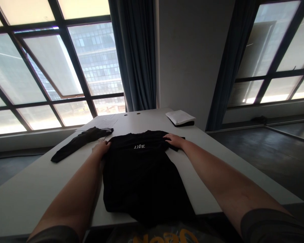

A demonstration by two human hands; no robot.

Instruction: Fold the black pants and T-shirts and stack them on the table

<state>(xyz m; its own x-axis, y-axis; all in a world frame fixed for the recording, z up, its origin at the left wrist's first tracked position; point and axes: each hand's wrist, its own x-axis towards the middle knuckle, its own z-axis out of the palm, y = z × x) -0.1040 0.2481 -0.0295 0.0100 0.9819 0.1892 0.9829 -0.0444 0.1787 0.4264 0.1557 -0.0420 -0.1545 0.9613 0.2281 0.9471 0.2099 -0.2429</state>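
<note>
Head: shirt (142, 175) on table (139, 123); windows (98, 60)

A loose, dark grey fabric left sleeve (55, 234) and matching right sleeve (271, 223) ended near the elbows, leaving the forearms (73, 189), left hand (101, 148) and right hand (174, 140) bare; the dark cloth top (207, 234) bore chunky orange-yellow lettering (190, 235), partly cropped
</note>
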